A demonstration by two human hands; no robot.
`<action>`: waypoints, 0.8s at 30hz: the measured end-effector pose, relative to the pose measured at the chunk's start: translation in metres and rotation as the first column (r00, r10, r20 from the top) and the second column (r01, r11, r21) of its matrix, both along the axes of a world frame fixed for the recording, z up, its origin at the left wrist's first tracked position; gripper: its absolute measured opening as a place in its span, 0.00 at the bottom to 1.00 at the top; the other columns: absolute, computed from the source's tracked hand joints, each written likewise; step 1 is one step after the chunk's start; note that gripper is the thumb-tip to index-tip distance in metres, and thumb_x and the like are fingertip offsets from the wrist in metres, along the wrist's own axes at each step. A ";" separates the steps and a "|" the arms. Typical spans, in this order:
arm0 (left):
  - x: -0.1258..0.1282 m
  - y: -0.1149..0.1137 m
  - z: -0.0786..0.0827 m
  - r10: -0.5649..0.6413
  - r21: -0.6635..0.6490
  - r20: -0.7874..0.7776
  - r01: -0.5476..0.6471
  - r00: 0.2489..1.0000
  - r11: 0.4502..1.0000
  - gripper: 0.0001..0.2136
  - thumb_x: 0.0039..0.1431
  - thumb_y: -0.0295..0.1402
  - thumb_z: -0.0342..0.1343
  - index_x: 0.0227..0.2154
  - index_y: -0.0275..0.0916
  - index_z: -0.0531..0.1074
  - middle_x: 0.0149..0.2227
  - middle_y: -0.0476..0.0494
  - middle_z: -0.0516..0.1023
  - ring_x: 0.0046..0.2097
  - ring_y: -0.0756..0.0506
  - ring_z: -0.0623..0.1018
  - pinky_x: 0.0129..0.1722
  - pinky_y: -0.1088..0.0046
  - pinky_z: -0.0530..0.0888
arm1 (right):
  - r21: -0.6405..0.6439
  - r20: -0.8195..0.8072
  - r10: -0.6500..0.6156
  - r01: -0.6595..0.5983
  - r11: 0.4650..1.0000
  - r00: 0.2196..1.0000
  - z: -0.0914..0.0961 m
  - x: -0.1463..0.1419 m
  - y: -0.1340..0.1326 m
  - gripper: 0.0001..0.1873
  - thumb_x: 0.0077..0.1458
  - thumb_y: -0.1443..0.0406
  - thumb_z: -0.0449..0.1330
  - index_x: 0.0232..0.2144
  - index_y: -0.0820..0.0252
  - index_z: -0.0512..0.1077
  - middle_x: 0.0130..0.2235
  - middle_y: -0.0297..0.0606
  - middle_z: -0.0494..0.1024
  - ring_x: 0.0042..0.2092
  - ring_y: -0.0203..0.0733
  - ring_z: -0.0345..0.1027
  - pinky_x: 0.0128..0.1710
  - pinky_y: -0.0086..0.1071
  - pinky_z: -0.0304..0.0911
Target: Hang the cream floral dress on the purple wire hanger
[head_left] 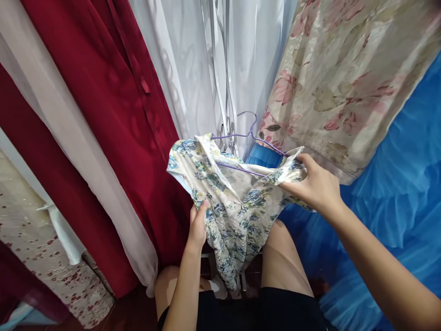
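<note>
A white dress with a blue and yellow floral print [227, 220] hangs on a purple wire hanger [251, 131] in front of my knees. My left hand [199, 225] grips the dress at its side, below the armhole, thumb on the front. With my right hand [315, 181] I pinch the shoulder of the dress near the end of the hanger; part of the fingers is hidden behind the cloth. The hanger's hook points up and is held by nothing. One lower bar of the hanger shows through the V-shaped neckline.
Long red cloth [103, 92] and white cloth [193, 59] hang at the left and back. A beige garment with pink flowers [330, 92] hangs at the right, beside ruffled blue tulle [389, 184]. Sheer fabric with red dots [62, 257] hangs at far left.
</note>
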State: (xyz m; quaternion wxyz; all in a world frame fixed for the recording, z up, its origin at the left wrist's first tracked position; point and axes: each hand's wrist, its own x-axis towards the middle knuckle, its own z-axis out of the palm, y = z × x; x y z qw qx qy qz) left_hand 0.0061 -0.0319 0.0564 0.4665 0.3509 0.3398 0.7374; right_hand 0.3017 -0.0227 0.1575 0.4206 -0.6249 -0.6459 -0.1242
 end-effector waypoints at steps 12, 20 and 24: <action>0.016 -0.020 -0.040 0.065 -0.184 -0.047 -0.073 0.997 0.980 0.22 0.49 0.33 0.69 0.49 0.40 0.76 0.49 0.42 0.83 0.61 0.37 0.74 0.66 0.57 0.64 | 0.051 0.164 0.383 -0.396 0.917 0.909 -0.015 0.012 0.006 0.40 0.47 0.56 0.67 0.62 0.55 0.64 0.56 0.49 0.73 0.56 0.62 0.69 0.49 0.47 0.66; 0.048 -0.035 -0.068 0.062 -0.290 -0.096 -0.088 0.993 0.953 0.18 0.54 0.35 0.66 0.48 0.40 0.77 0.54 0.40 0.80 0.63 0.37 0.72 0.66 0.58 0.63 | 0.124 -0.741 0.367 -0.423 0.898 0.563 -0.131 -0.071 -0.046 0.14 0.62 0.52 0.58 0.41 0.56 0.70 0.38 0.44 0.76 0.39 0.51 0.73 0.39 0.43 0.70; 0.041 -0.043 -0.064 0.041 -0.258 -0.140 -0.077 0.989 0.963 0.19 0.57 0.37 0.63 0.51 0.40 0.75 0.57 0.40 0.78 0.65 0.38 0.70 0.66 0.61 0.63 | -0.064 -0.893 0.284 -0.723 0.688 0.349 -0.158 -0.111 -0.047 0.22 0.63 0.46 0.55 0.28 0.56 0.66 0.25 0.34 0.70 0.26 0.41 0.65 0.28 0.35 0.61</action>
